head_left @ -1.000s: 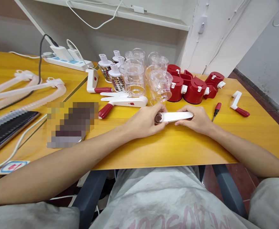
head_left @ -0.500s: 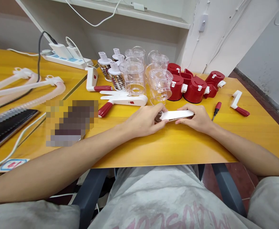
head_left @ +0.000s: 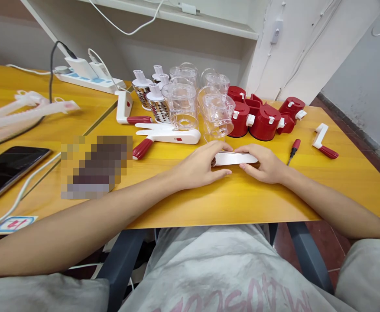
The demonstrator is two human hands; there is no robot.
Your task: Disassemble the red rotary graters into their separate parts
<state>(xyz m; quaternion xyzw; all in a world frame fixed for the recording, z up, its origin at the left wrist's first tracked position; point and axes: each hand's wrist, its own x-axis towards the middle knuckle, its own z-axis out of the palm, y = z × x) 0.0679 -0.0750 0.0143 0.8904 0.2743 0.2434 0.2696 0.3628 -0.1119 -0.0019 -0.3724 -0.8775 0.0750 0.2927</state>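
Note:
A long white tapered plastic piece [head_left: 233,159], much like the white arms of the nearby crank handles, lies level between my hands just above the table. My left hand [head_left: 201,164] curls around its left end, where a darker bit shows, with the thumb stretched along below. My right hand [head_left: 264,164] grips the right end between thumb and fingers. Part of the piece is hidden by my fingers. Beyond my left hand lie white crank handle parts [head_left: 177,136] with a red grip [head_left: 142,148]. A screwdriver [head_left: 294,149] with a red-and-black handle rests right of my right hand.
Clear plastic housings [head_left: 180,102], metal grater drums [head_left: 160,106] and red bases [head_left: 264,121] stand along the back. Crank handles lie at left [head_left: 124,108] and right [head_left: 321,136]. On the left are a black phone [head_left: 11,169], a blurred-out item [head_left: 99,167] and a power strip [head_left: 89,82].
The white piece has turned slightly and its right end is lower. My right fingers have shifted left over its far edge. At far left, the translucent tubing has moved off the phone.

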